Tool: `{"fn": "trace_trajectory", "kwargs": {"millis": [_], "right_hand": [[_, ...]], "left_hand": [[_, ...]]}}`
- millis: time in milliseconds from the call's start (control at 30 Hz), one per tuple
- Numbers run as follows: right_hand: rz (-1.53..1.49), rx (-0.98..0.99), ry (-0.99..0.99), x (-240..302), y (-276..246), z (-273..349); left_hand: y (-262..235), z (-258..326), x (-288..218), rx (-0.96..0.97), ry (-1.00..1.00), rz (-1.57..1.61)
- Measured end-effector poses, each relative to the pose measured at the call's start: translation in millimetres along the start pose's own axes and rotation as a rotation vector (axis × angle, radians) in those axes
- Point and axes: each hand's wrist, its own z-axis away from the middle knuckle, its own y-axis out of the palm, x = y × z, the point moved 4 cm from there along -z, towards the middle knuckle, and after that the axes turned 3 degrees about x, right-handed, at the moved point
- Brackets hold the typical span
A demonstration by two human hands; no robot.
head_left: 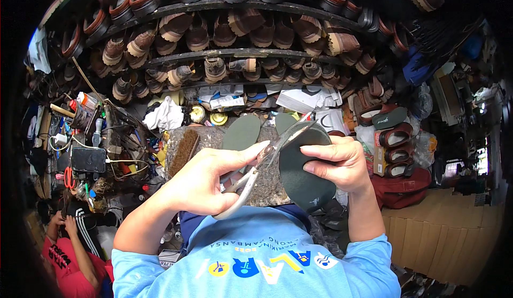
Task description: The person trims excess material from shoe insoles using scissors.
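While the left hand (pixel 206 178) grips metal shears (pixel 241 194) mid-frame, the right hand (pixel 340 162) pinches a dark green sole (pixel 300 176) just right; brown brush (pixel 183 153) lies centre-left.

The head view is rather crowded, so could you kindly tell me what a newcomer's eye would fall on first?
Probably the rows of shoes on shelves across the top. Then, at the centre, the left hand holding metal shears and the right hand pinching a dark green sole-shaped piece. A red-shirted person shows at lower left.
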Motion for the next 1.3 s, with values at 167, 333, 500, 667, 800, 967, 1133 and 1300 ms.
{"fn": "trace_trajectory", "kwargs": {"millis": [167, 333, 500, 667, 800, 967, 1133, 1300], "right_hand": [[0.018, 0.035, -0.016, -1, -2, -2], [0.013, 0.072, -0.033, 2, -1, -3], [0.065, 0.137, -0.018, 2, -2, -3], [0.086, 0.170, -0.047, 5, -3, -4], [0.091, 0.205, -0.071, 7, -3, -4], [0.140, 0.273, -0.093, 3, -2, -4], [0.168, 0.341, -0.017, 2, -3, -3], [0.176, 0.344, -0.099, 4, 1, -3]], "left_hand": [[-2, -2, -4, -0.030, 0.097, -0.020], [-5, 1, -6, 0.019, 0.044, -0.044], [-11, -2, -18, 0.050, 0.058, -0.086], [-15, -1, -17, 0.115, 0.028, -0.149], [-12, 1, -15, 0.102, 0.076, -0.155], [-14, -2, -19, 0.108, 0.095, -0.152], [-17, 2, -17, 0.185, 0.003, -0.173], [-17, 1, -22, 0.204, 0.011, -0.188]]}}
